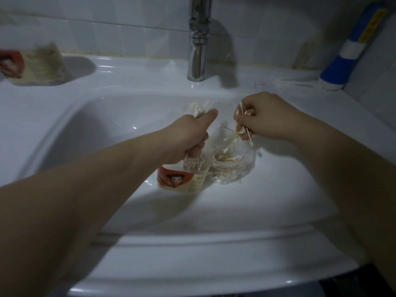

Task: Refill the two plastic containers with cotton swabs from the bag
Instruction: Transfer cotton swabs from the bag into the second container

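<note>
In the middle of the sink [111, 129] the left hand [188, 136] is fisted round a bunch of swabs [198, 109], whose lower tips reach into the open container [182, 180] standing in the basin. The bag [232, 168] (clear, partly full) lies touching it at 3 o'clock. Above the bag the right hand [270, 116] pinches a loose bundle [239, 131]. A second container [32, 67], blurred, sits on the ledge at 10 o'clock, and the tap [198, 39] is at 12.

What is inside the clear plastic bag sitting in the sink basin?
Loose pale-stick cotton swabs lie in the clear plastic bag. Its left part is hidden behind the red-labelled plastic container and the left hand.
</note>
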Action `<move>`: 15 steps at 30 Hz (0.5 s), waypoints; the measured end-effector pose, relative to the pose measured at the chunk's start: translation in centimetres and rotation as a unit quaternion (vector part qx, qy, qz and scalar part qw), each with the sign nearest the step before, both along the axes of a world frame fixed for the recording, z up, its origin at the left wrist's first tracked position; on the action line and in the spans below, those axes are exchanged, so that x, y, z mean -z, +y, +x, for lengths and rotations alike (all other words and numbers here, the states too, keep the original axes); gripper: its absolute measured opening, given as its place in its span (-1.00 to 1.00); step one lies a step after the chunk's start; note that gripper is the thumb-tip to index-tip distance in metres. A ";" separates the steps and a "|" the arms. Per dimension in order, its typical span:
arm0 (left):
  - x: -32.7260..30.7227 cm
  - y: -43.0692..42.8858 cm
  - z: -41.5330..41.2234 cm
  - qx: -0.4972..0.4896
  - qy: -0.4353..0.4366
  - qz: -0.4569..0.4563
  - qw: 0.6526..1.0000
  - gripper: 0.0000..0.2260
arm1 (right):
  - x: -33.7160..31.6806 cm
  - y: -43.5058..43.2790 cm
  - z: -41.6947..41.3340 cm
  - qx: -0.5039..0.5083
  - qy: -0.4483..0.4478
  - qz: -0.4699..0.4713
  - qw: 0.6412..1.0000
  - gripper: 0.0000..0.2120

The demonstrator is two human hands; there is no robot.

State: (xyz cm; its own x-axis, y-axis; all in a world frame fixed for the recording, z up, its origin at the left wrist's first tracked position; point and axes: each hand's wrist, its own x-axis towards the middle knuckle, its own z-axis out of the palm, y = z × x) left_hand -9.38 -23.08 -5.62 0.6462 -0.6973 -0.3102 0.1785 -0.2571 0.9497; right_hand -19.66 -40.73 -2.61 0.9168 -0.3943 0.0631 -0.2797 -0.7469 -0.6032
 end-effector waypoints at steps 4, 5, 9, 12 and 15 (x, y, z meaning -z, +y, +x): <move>-0.2 0.2 0.0 -0.018 -0.022 -0.037 0.999 -0.69 | 0.0 0.4 0.2 -0.013 -0.013 -0.014 1.000 -0.87; -0.2 0.3 -0.1 -0.016 -0.031 -0.040 0.999 -0.69 | 0.1 0.5 0.2 -0.018 -0.019 -0.007 1.000 -0.87; 0.1 0.4 -0.5 0.018 -0.021 -0.065 0.998 -0.69 | 0.5 1.3 0.6 -0.038 -0.056 0.052 0.996 -0.89; -0.1 0.6 -1.0 0.062 0.010 -0.102 0.993 -0.64 | 0.6 2.1 1.1 -0.050 -0.099 0.136 0.984 -0.90; -0.2 0.5 -1.2 0.065 -0.011 -0.098 0.993 -0.61 | 0.8 2.7 1.2 -0.053 -0.112 0.173 0.977 -0.91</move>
State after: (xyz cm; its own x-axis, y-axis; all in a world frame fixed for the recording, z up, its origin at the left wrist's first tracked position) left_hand -10.56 -22.55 -5.46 0.5520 -0.8208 -0.1470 0.1343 -0.0865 0.9872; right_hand -18.45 -38.04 -3.37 0.9318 -0.3319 0.1471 -0.0436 -0.5045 -0.8623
